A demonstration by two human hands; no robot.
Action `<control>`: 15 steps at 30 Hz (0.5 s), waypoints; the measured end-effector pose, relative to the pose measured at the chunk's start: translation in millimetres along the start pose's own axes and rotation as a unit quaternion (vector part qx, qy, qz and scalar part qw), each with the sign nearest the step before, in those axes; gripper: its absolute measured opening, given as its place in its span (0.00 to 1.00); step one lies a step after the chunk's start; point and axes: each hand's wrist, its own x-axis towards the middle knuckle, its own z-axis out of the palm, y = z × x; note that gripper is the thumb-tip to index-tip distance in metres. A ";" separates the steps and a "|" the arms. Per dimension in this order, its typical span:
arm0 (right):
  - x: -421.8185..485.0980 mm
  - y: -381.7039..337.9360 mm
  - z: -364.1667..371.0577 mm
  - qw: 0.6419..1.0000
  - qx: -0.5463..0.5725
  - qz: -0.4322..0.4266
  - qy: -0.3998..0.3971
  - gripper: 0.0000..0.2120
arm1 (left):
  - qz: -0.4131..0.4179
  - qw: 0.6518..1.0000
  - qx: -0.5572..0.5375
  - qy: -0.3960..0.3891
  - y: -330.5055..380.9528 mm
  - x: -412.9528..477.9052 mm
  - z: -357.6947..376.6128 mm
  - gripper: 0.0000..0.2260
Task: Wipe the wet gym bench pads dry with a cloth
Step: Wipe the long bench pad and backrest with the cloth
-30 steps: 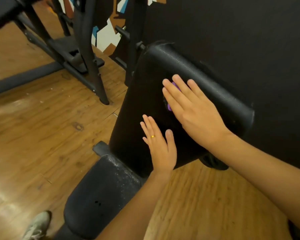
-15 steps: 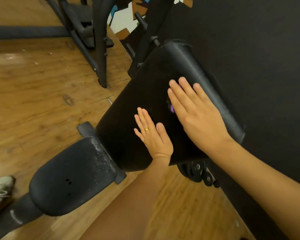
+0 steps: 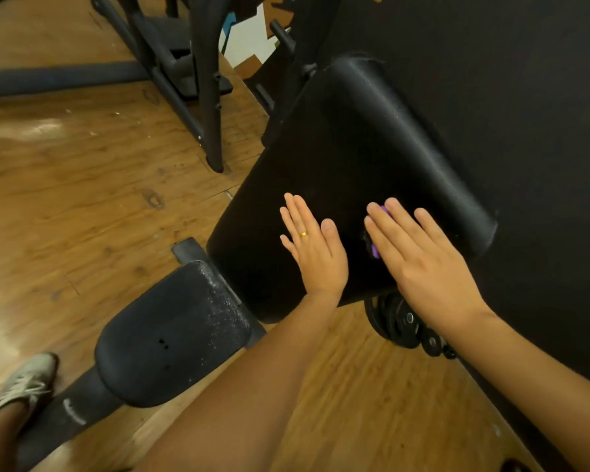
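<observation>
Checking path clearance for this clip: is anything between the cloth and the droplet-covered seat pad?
Yes. The left hand lies flat on the back pad, directly between the purple cloth under the right hand and the seat pad, whose upper edge shows droplets. Nothing else visible intervenes.

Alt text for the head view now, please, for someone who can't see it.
Both hands lie flat on a gym bench's black back pad: the right hand presses a mostly hidden purple cloth, the left hand holds nothing. Below, the seat pad shows droplets along its upper edge; weight plates sit by the dark wall.
</observation>
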 end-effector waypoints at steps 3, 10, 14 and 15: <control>7.5 -8.7 -5.6 0.999 0.017 0.028 -0.014 0.39 | 0.031 0.994 0.042 -0.099 -6.1 -2.9 -37.0 0.29; 30.1 -56.3 -48.5 0.938 0.267 0.206 0.079 0.34 | 0.059 0.986 0.048 -0.151 31.3 -27.1 -142.4 0.22; 39.7 -85.7 -109.1 0.696 0.587 0.368 0.187 0.26 | 0.096 0.982 0.040 -0.158 80.7 -38.0 -208.2 0.20; 41.2 -91.3 -126.2 0.641 0.637 0.376 0.204 0.24 | 0.105 0.980 0.039 -0.165 95.4 -38.3 -223.0 0.19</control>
